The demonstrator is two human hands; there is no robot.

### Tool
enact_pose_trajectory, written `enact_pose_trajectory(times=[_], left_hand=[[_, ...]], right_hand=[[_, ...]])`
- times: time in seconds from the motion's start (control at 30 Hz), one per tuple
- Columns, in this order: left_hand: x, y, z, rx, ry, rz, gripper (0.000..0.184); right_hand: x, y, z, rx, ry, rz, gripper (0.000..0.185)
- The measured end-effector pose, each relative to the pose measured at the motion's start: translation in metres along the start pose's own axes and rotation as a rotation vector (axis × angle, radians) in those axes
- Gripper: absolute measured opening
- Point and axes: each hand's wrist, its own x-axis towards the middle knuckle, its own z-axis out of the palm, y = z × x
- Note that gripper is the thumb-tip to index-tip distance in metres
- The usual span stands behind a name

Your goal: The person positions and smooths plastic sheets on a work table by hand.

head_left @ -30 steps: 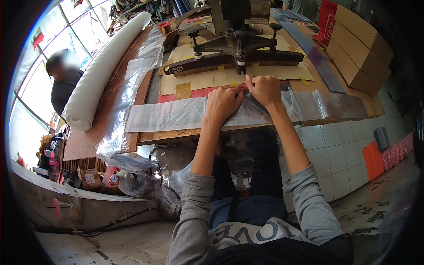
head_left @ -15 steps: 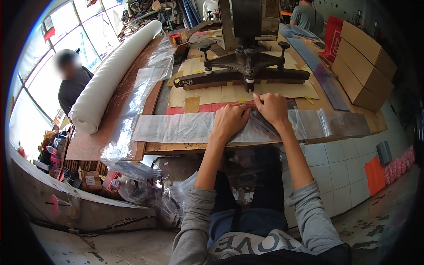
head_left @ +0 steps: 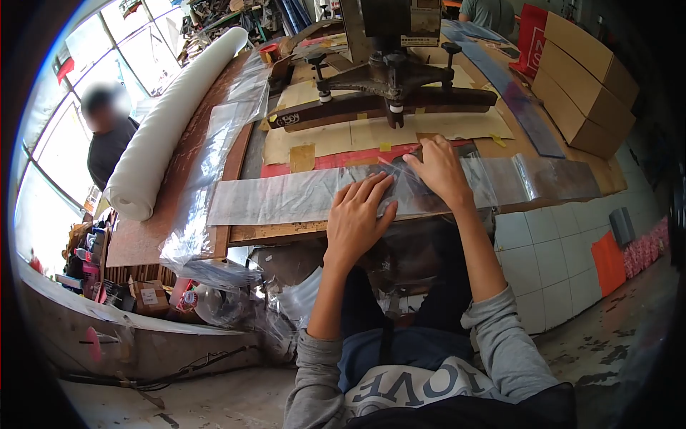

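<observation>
A long strip of clear plastic (head_left: 275, 196) lies crosswise along the near edge of the wooden tabletop (head_left: 286, 232), lightly creased toward its left part. The left hand (head_left: 354, 220) rests palm down over the strip, its fingers extended and slightly spread, the thumb standing apart from them. The right hand (head_left: 441, 173) is just beside it and a little farther in, at the strip's far edge, with bent fingers close together and the thumb pointing toward the left hand; whether they pinch the plastic cannot be told. Directly beyond the hands, a dark press bar (head_left: 443, 99) with light lettering near its left end hangs from a metal frame (head_left: 393, 75) above a beige board (head_left: 339, 139), and a red strip (head_left: 282, 169) shows along the board's near side. To the left, a second plastic sheet (head_left: 204, 175) runs beside a thick white roll (head_left: 171, 129), with a person (head_left: 111, 146) behind it. Cardboard boxes (head_left: 579, 89) stand at the right, next to a red bag (head_left: 529, 43).
</observation>
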Motion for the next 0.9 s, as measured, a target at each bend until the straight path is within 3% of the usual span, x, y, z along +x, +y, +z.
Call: enact_pose_trajectory(times=[0.17, 0.27, 0.37, 0.47, 0.57, 0.7, 0.9], left_hand=[[0.001, 0.002, 0.0, -0.002, -0.003, -0.017, 0.036], [0.002, 0.002, 0.0, -0.006, -0.005, -0.02, 0.036], [0.002, 0.002, 0.001, -0.012, 0.002, -0.018, 0.036], [0.002, 0.002, 0.001, 0.002, -0.023, -0.027, 0.036], [0.003, 0.002, 0.0, -0.012, -0.034, -0.039, 0.036], [0.004, 0.003, -0.002, -0.028, -0.057, -0.053, 0.037], [0.002, 0.005, -0.004, -0.044, -0.109, -0.127, 0.04]], right_hand=[[0.011, 0.014, 0.011, 0.096, 0.089, 0.006, 0.03], [0.012, 0.01, 0.016, -0.005, 0.062, 0.035, 0.029], [0.015, 0.014, 0.024, 0.151, 0.13, 0.024, 0.031], [0.021, 0.018, 0.03, 0.448, 0.012, 0.214, 0.04], [0.021, 0.035, 0.048, 0.778, 0.026, 0.155, 0.047], [0.007, 0.016, 0.015, 1.336, -0.142, 0.439, 0.05], [-0.067, 0.007, -0.043, 1.194, -0.123, 0.191, 0.056]])
